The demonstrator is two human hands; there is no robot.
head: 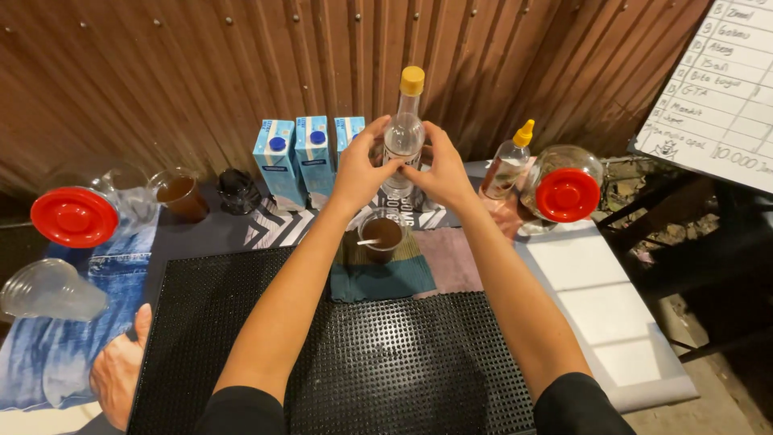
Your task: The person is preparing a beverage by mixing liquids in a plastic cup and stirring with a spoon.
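The fingers of the left hand (360, 171) and the right hand (441, 173) curl around a clear glass bottle (403, 135) with a yellow cap (412, 80), one hand on each side. The bottle stands upright at the back of the table. Just in front of it sits a small cup of brown drink (382, 234) on a folded cloth (378, 278). Three blue cartons (295, 157) stand to the left. Another person's hand (121, 370) rests at the near left edge.
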